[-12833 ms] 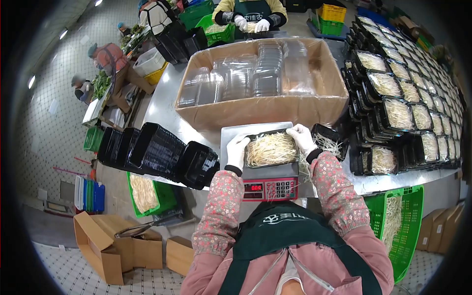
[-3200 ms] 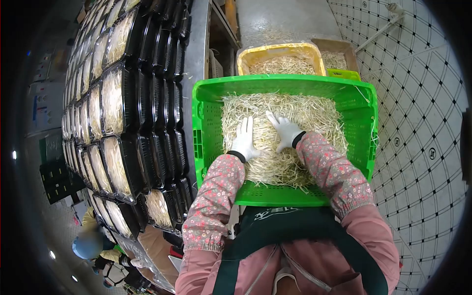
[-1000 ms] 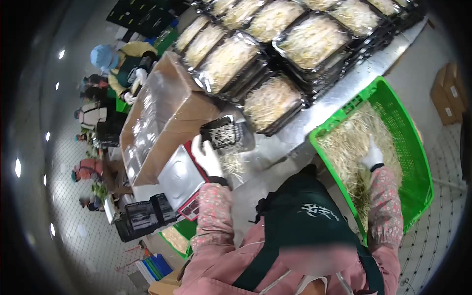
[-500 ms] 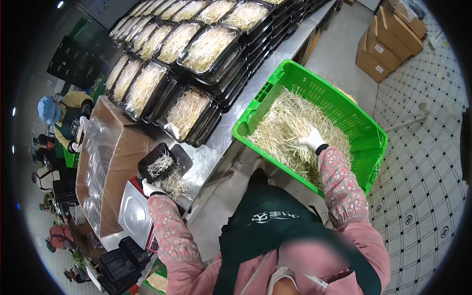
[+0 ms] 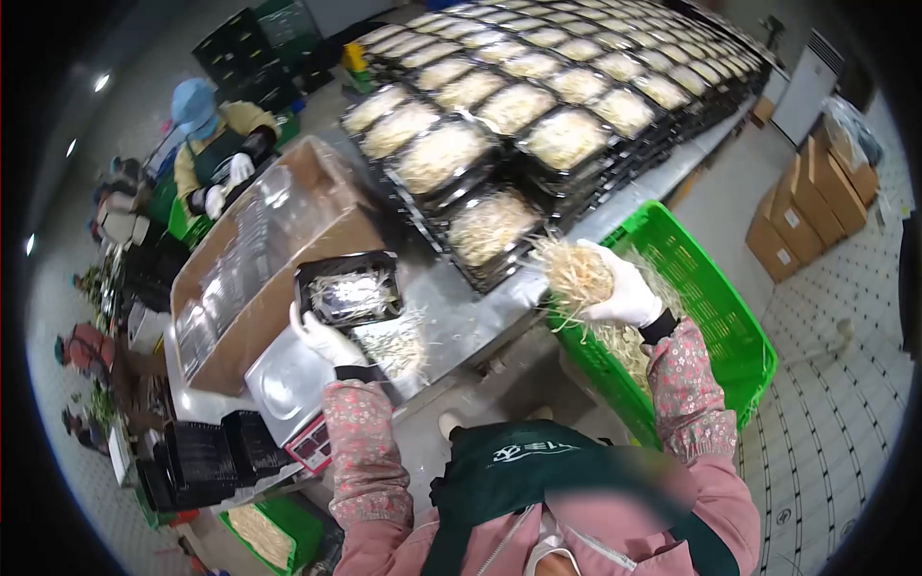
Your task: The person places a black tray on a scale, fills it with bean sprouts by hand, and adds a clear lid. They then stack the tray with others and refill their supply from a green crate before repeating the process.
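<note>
In my gloved right hand (image 5: 622, 290) is a clump of bean sprouts (image 5: 576, 276), gripped above the near-left end of a green crate (image 5: 725, 336). More sprouts lie in the crate, partly hidden by my arm and the clump. My gloved left hand (image 5: 325, 338) holds the left edge of a black plastic tray (image 5: 305, 288), which contains a thin layer of sprouts. Below the tray, a loose heap of sprouts (image 5: 394, 348) lies on the metal table (image 5: 461, 331). A scale with a metal plate (image 5: 283, 384) stands left of my left forearm.
Stacked trays of sprouts (image 5: 519, 106) cover the back of the table. A cardboard box (image 5: 279, 317) holds clear plastic lids. Empty black trays (image 5: 206, 456) stand lower left. A co-worker in a blue cap (image 5: 197, 110) stands beyond the box; brown cartons (image 5: 812, 206) are at right.
My right hand has lifted the clump of sprouts out of the crate and moved it left toward the table. My left hand stays at the black tray. The camera view has shifted.
</note>
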Tool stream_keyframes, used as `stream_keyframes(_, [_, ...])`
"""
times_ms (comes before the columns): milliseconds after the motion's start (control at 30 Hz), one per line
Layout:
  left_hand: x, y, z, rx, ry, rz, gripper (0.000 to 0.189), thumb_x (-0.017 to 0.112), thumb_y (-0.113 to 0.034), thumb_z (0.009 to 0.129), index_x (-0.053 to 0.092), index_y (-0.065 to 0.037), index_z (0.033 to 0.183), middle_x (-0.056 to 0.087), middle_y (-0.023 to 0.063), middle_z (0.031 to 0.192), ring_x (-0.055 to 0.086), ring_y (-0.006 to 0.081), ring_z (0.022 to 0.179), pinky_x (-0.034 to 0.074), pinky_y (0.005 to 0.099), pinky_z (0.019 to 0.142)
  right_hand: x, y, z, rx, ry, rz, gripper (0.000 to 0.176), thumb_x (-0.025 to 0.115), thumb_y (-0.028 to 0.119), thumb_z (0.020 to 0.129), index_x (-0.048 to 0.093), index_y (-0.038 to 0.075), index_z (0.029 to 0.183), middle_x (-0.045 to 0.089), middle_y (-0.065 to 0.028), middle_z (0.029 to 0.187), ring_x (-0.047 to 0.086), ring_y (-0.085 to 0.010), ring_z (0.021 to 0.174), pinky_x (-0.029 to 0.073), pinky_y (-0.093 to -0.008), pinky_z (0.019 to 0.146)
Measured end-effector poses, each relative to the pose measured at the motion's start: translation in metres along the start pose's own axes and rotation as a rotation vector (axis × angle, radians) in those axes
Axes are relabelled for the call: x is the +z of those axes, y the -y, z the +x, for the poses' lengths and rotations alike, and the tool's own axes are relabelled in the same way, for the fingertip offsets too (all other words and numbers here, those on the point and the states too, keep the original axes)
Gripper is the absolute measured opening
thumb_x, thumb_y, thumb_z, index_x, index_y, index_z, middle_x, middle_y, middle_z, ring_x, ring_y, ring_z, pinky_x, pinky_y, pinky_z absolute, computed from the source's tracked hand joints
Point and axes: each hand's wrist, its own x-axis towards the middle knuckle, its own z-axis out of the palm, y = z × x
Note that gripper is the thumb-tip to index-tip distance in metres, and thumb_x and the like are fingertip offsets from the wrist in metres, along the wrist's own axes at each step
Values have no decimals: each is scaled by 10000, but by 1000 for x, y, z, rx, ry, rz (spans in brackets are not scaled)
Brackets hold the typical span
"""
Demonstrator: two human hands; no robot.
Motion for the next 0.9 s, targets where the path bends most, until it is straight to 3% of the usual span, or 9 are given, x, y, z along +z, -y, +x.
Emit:
stream_keyframes(133, [-1,-48,-10,395,148,352,472,456,-45,969,380,9,1431,427,192,1449,391,288,1356,282,405,1141,103,86,76,-279,159,-608,873,787,240,606,430,24,1372,592,-220,1231,579,-367,1134,477,-393,962])
stream_keyframes(267, [-27,-96,-13,645,332,642,635,564,-31,862,358,-13,1462,272,220,1544,259,405,1421,193,508,1167,234,143,137,-466,271,-880,587,718,166,649,513,2,1174,618,-153,959,611,-323,929,488,-424,791])
stream_keyframes(367, [-66,-73,9,503,456,677,616,570,-55,863,375,-12,1446,291,225,1530,283,445,1390,209,524,1156,325,170,165,-585,357,-928,500,692,151,644,529,14,1097,608,-137,947,597,-317,909,461,-426,761])
stream_keyframes(467, [-121,-19,35,19,399,202,509,514,-120,970,373,5,1443,376,202,1491,352,339,1384,263,423,1149,393,193,173,-725,363,-804,473,695,153,634,547,21,1062,584,-114,941,586,-299,909,456,-424,756])
stream_keyframes(667, [-217,25,87,-257,561,600,640,521,-313,977,297,34,1466,340,254,1497,292,408,1403,210,423,1171,485,179,189,-784,607,-880,686,669,140,652,485,-6,1296,624,-128,991,602,-307,975,444,-416,848])
stream_keyframes(733, [-220,4,99,257,434,908,654,532,-310,954,305,35,1461,319,262,1507,288,426,1400,204,444,1174,502,178,183,-785,623,-901,701,686,168,650,483,3,1300,613,-132,1023,588,-301,1002,443,-431,849])
stream_keyframes(767, [-214,-11,110,371,397,744,646,520,-325,944,329,14,1460,334,246,1504,309,407,1394,225,456,1164,513,170,183,-775,620,-872,684,694,218,661,498,6,1281,593,-143,1077,571,-304,1031,443,-437,848])
stream_keyframes(867, [-208,-6,124,442,815,1012,634,501,-343,946,344,-14,1465,345,223,1507,331,388,1384,254,454,1148,531,150,183,-686,574,-812,645,681,250,676,520,4,1251,582,-145,1101,561,-309,1045,442,-438,846])
stream_keyframes(900, [-204,-5,123,417,787,1013,615,489,-346,950,353,-46,1470,360,197,1506,352,367,1375,276,456,1134,528,151,182,-680,580,-800,637,696,314,687,540,26,1234,561,-153,1147,540,-313,1083,440,-434,859])
